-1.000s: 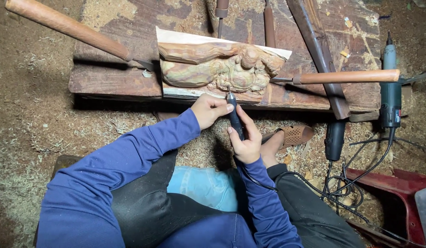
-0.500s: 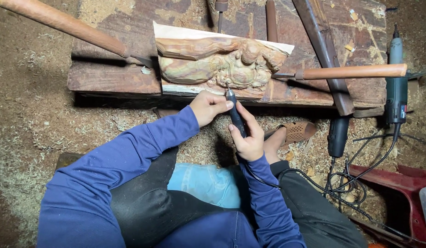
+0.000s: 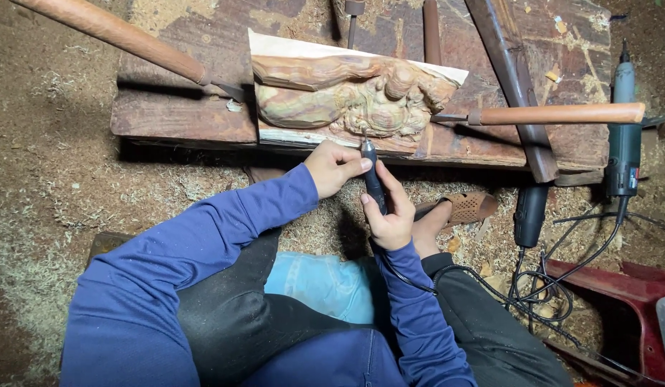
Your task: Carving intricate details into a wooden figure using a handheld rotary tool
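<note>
The right hand (image 3: 391, 215) is wrapped closed around the slim black pen-shaped rotary carving tool (image 3: 372, 177), fingers pinching its barrel with the tip pointing to twelve o'clock. The left hand (image 3: 334, 166) sits at nine o'clock of the tool, curled, its thumb and forefinger pressed against the upper barrel as a steadying brace. The bit meets the lower edge of the reddish-green relief-carved wooden block (image 3: 347, 100), which lies on the worn plank workbench (image 3: 189, 115) at twelve o'clock of both hands.

The brace fingers lie just beside the bit; if it catches in the grain, the tool could kick toward them or skate across the fine carved detail and scar it. The thin black cable (image 3: 411, 279) trails back to six o'clock over the lap, and a snag there could tug the tip off line. Two long wooden-handled chisels, one (image 3: 117, 32) at ten o'clock and one (image 3: 555, 113) at two o'clock, lean against the block; whether they pin it firmly I cannot tell, so a shift under pressure is possible.
</note>
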